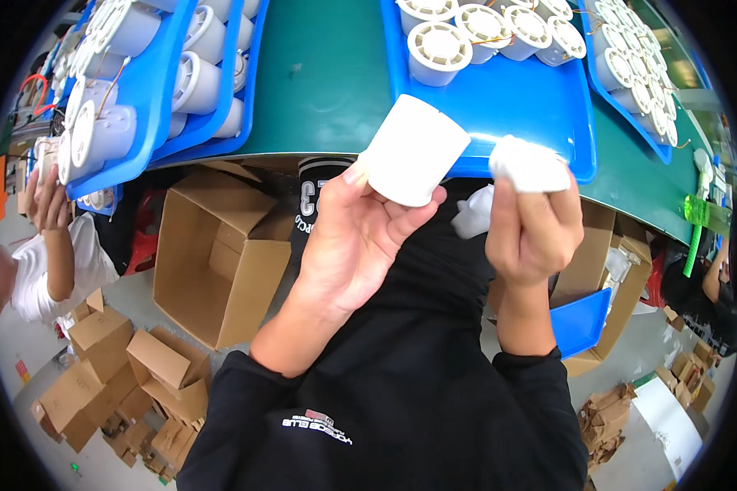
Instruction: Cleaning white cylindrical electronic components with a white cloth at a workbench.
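Note:
My left hand (364,225) is closed round a white plastic cylinder housing (418,151), holding it tilted in front of me with its smooth side showing. In my right hand (540,225) a crumpled white cloth (528,164) is pinched between thumb and fingers, just right of the housing and apart from it. A loose end of white material hangs below, beside the thumb. Beyond both hands lies a blue tray (508,106), where several similar white housings (440,51) with slotted round tops and thin wires stand at the far end.
More blue trays of white housings stand stacked at left (164,90), and another tray (630,98) sits at right on the green table (323,82). Below the table edge is an open cardboard box (221,254). Another person's hand (47,200) works at far left. A green spray bottle (704,213) is at right.

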Demonstrator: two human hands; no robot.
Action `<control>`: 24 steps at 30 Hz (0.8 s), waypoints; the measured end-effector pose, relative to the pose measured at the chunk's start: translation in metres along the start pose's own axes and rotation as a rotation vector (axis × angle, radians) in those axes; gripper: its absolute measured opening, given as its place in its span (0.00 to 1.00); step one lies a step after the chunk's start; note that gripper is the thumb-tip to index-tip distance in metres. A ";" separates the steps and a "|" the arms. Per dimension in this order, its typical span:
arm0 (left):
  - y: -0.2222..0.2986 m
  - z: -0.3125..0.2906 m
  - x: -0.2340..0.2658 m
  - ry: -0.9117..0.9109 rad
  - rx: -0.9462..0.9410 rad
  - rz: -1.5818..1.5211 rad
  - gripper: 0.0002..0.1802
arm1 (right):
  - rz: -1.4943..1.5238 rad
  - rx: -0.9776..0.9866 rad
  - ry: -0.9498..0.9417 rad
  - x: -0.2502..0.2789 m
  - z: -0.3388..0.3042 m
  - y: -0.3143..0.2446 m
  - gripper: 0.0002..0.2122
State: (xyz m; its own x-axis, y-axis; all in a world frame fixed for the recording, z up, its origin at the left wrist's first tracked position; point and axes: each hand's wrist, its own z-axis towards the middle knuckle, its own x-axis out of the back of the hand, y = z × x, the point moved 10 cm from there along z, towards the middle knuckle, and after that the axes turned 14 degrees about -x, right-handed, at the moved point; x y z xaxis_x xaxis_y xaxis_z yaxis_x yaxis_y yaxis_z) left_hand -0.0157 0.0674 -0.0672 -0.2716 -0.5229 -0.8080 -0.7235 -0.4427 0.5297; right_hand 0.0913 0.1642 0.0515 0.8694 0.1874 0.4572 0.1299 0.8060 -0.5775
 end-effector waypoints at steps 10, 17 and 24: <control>0.004 -0.003 -0.005 -0.027 0.058 -0.299 0.33 | 0.265 0.180 -0.203 -0.018 -0.011 -0.044 0.15; 0.010 -0.008 -0.021 -0.149 0.142 -0.591 0.35 | 0.303 0.175 -0.214 -0.023 -0.004 -0.052 0.16; 0.012 -0.016 -0.038 -0.180 0.277 -0.781 0.35 | 0.329 0.161 -0.147 -0.014 0.003 -0.054 0.15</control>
State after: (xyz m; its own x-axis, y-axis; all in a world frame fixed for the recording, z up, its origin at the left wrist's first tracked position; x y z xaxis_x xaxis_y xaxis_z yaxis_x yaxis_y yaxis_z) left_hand -0.0041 0.0706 -0.0264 0.2912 -0.0072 -0.9566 -0.8683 -0.4218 -0.2612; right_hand 0.0712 0.1196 0.0783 0.7732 0.5194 0.3638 -0.2309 0.7650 -0.6012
